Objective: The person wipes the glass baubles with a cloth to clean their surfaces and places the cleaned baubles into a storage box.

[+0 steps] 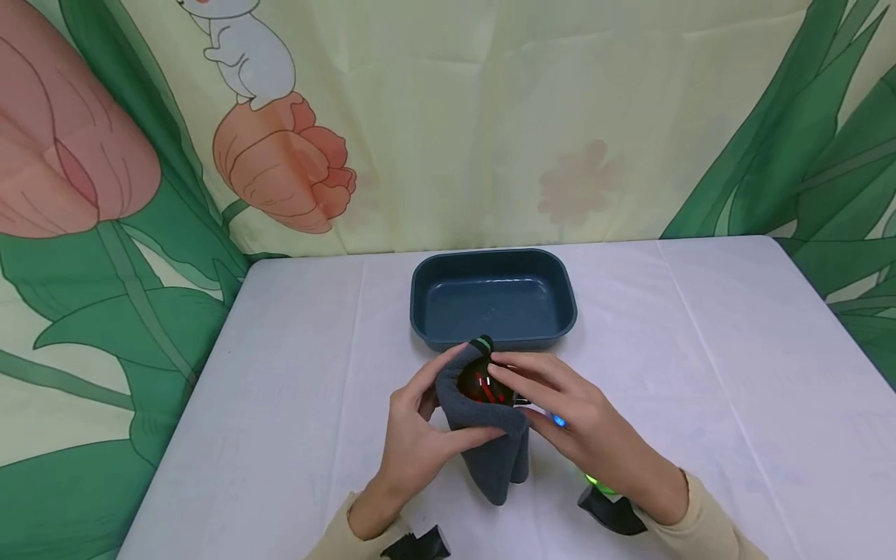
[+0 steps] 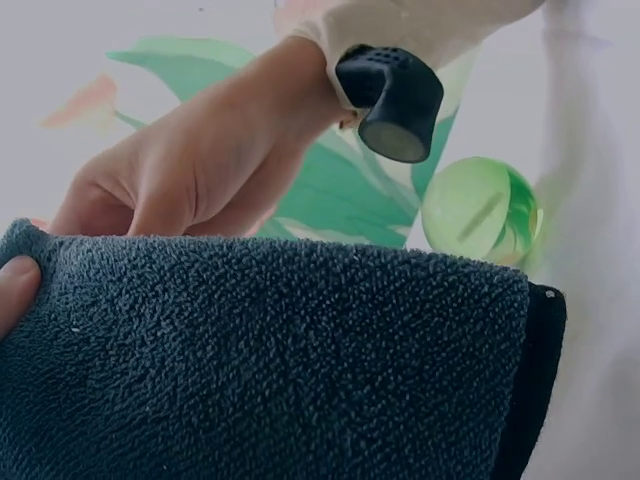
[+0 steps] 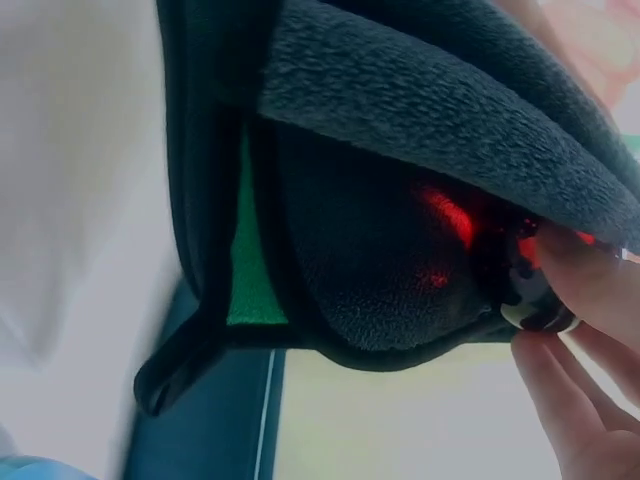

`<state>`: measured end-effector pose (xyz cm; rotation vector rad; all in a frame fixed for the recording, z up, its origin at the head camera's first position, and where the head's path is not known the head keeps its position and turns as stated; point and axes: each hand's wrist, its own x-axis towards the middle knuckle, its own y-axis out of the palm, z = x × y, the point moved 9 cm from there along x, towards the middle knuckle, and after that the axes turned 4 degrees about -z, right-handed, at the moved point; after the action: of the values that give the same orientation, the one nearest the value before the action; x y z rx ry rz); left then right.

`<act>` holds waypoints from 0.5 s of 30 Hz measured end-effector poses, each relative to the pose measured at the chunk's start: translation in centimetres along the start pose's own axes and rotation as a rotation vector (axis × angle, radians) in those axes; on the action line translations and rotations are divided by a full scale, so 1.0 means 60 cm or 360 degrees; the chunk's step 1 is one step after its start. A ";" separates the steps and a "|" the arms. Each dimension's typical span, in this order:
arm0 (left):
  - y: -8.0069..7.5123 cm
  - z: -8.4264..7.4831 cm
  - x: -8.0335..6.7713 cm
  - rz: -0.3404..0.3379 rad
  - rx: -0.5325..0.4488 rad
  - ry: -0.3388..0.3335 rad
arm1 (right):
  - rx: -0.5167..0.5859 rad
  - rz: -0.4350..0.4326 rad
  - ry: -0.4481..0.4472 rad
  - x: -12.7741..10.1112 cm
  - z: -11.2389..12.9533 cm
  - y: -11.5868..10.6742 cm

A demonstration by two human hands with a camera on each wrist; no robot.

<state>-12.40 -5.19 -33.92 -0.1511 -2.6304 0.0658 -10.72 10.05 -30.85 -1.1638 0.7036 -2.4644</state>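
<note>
left hand (image 1: 414, 439) gripping, right fingers (image 1: 537, 389) apparently pinching

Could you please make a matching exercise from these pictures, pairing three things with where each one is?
Things
1. Dark blue rounded-rectangular basin
2. Grey-blue plush fabric piece
3. Dark glossy rounded object

Places
A. Partly wrapped, touched by the right hand
B. On the white-clothed table, beyond both hands
C. Gripped by the left hand

Pairs: 1-B, 2-C, 3-A
</note>
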 end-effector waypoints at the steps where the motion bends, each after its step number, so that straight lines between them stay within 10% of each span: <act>1: 0.000 0.001 0.000 -0.0002 0.0009 -0.0005 | -0.0006 0.0001 -0.0015 0.000 0.001 0.001; 15: 0.004 0.006 -0.002 0.0020 0.0003 -0.0066 | 0.0259 -0.0004 0.0397 -0.005 -0.028 0.002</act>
<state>-12.43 -4.97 -34.30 -0.1670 -2.6707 0.0764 -11.84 10.60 -32.00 -0.8083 0.5526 -2.6402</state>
